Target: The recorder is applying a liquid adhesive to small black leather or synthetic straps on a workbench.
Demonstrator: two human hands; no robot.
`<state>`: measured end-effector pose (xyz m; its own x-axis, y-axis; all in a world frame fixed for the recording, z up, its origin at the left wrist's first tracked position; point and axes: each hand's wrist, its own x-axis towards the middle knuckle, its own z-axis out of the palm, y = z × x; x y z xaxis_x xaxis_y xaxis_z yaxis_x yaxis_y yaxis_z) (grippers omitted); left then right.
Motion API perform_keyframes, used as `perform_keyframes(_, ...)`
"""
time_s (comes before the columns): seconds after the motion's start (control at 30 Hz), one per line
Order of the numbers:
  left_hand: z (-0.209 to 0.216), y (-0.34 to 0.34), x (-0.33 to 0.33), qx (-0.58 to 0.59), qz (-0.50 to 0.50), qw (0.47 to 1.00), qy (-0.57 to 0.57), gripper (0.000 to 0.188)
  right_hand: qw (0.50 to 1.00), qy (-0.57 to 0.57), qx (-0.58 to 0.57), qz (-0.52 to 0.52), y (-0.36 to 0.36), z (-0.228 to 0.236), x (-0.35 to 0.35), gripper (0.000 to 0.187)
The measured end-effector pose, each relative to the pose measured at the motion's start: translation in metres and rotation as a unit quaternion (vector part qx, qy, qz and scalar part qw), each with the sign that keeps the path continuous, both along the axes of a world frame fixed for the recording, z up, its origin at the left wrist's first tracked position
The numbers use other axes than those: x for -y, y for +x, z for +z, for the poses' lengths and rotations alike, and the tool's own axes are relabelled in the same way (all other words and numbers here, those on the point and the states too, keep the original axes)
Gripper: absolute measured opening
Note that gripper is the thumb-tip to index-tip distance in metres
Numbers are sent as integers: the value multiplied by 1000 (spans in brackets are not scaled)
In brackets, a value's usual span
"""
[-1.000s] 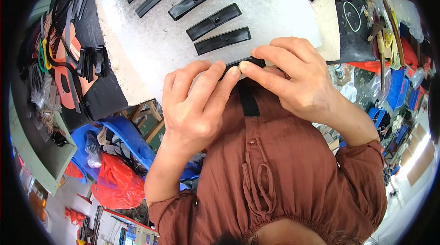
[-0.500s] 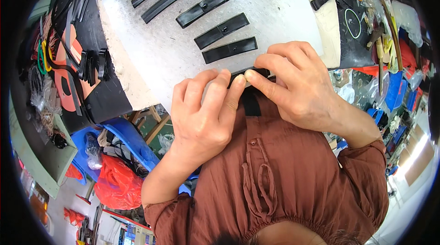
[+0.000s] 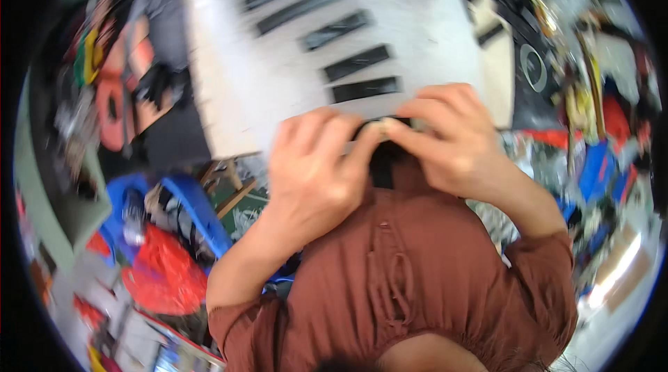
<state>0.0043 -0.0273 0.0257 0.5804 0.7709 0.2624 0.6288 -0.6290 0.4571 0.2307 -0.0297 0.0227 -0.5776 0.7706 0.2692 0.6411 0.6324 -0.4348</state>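
At the near edge of the white work sheet (image 3: pixel 431 38), my left hand (image 3: pixel 316 163) and my right hand (image 3: pixel 452 139) pinch a short black strip (image 3: pixel 403 122) between thumbs and fingers. The thumb tips meet almost side by side, and the fingers hide much of the strip. Just beyond lie three flat, folded black strips: the nearest one (image 3: pixel 365 89), a middle one (image 3: pixel 356 63) and a farther one (image 3: pixel 336 30). Several longer black strips (image 3: pixel 320 0) lie at the far side of the sheet. Motion blurs the picture, so fine details cannot be made out.
A cream board (image 3: pixel 226 128) sticks out under the sheet. Orange pieces (image 3: pixel 111 115) lie on the left. Below the table's left side are a blue chair (image 3: pixel 202 215) and a red plastic bag (image 3: pixel 167 271). A pale ring (image 3: pixel 534 68) lies among clutter on the right.
The whole view has shifted and blurred, with the table's things appearing slightly lower and farther right. Both hands keep their pinch on the black strip.
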Motion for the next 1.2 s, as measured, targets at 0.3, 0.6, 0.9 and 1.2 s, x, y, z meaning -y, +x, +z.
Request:
perform_keyframes(0.3,-13,-62,-18,137,157,964,165,27,964,42,88,-249,105,-27,-38,23)
perform_keyframes(0.6,-46,-131,-57,5,353,908,227,17,976,116,-11,-182,52,-12,-19,27)
perform_keyframes(0.9,-20,-18,-21,27,95,991,96,35,972,-37,-60,-224,58,-2,-4,37)
perform_keyframes(1.2,-12,-10,-5,26,94,995,11,34,956,-97,-88,-261,55,-9,-1,30)
